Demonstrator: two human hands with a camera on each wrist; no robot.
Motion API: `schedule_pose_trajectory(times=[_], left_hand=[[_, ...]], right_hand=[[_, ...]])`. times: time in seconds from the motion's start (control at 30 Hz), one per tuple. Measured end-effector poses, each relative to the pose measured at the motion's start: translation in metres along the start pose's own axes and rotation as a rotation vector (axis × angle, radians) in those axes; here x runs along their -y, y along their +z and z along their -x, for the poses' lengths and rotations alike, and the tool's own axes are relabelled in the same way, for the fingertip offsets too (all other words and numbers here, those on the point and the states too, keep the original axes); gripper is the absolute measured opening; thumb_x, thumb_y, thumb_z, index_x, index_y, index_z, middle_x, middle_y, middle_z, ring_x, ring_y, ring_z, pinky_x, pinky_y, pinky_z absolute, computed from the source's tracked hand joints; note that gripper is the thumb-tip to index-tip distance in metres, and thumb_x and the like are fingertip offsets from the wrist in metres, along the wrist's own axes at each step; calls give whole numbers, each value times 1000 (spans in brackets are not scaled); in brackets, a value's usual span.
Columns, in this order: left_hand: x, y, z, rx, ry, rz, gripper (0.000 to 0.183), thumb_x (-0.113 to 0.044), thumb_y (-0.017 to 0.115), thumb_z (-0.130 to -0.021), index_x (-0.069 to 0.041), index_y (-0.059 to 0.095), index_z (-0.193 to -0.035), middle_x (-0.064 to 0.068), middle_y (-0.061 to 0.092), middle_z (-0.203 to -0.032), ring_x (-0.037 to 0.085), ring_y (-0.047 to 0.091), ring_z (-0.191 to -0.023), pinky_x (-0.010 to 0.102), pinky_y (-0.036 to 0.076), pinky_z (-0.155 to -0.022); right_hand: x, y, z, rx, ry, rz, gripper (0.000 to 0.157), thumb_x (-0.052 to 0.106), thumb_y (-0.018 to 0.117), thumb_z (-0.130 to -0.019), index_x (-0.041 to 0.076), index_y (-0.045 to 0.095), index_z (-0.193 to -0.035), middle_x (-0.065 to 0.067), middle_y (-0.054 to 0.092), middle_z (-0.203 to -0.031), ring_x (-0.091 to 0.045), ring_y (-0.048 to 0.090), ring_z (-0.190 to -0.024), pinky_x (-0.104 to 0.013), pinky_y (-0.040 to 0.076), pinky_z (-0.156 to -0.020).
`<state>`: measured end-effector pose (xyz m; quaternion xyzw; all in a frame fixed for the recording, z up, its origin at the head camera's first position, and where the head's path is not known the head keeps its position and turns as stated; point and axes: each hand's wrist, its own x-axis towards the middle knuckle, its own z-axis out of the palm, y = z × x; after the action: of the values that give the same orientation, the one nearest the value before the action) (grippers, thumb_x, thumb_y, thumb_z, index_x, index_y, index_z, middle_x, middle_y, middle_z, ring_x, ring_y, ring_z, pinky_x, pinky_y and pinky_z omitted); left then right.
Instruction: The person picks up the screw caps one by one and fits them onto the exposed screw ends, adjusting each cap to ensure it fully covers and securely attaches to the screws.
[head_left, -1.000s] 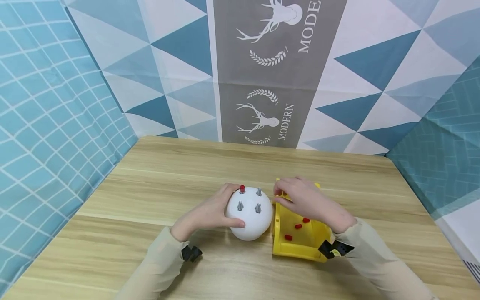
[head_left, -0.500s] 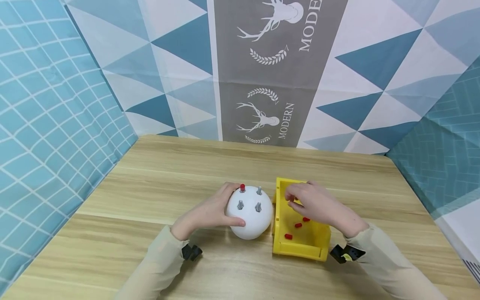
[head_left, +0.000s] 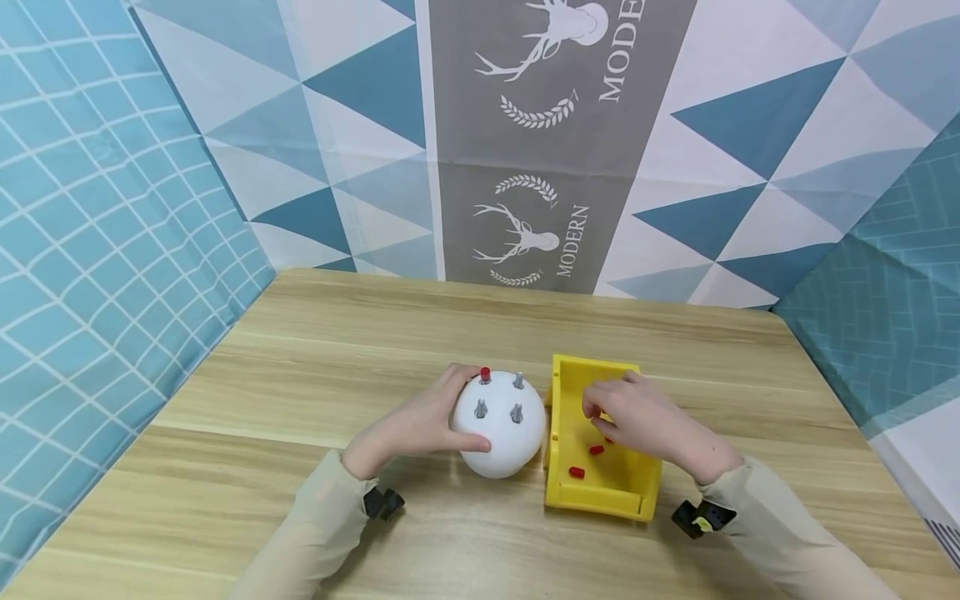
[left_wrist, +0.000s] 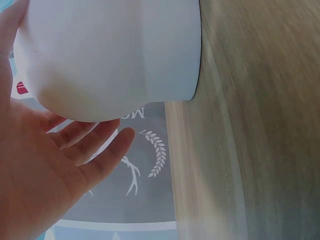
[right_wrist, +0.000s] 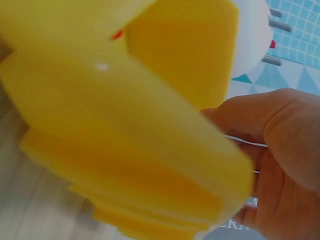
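Observation:
My left hand (head_left: 427, 421) holds a white rounded body (head_left: 501, 454) from its left side, thumb at the front and fingers behind. Several metal posts (head_left: 481, 409) stick up from its top, and a small red cap (head_left: 485, 375) sits on the far left one. Over the right part of a yellow bin (head_left: 592, 500) is my right hand (head_left: 641, 417), its fingers loosely bent downward with a gap to the thumb. Small red caps (head_left: 577, 472) lie on the bin floor, one partly covered by this hand. The bin wall hides its fingertips in the right wrist view.
The bin stands just right of the white body on a wooden table (head_left: 360, 333). A patterned cloth backdrop (head_left: 360, 192) rises behind the table, with blue tiled-pattern cloth (head_left: 112, 208) along the left.
My right hand has moved from the bin's left edge beside the white body to the right and nearer, over the bin's inside. The left hand has kept its hold on the white body.

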<state>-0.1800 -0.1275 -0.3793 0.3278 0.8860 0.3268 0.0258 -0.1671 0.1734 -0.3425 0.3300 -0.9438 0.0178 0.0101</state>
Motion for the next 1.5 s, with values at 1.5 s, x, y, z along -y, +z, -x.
schedule_pose_trajectory(times=[1.5], left_hand=[[1, 0, -2, 5, -9, 23, 91, -53, 75, -65, -12, 32, -133, 4, 39, -125, 17, 46, -108, 37, 43, -90]], right_hand=[[1, 33, -2, 89, -1, 190, 22, 5, 72, -68, 17, 54, -71, 5, 50, -67, -13, 46, -63, -33, 30, -65]])
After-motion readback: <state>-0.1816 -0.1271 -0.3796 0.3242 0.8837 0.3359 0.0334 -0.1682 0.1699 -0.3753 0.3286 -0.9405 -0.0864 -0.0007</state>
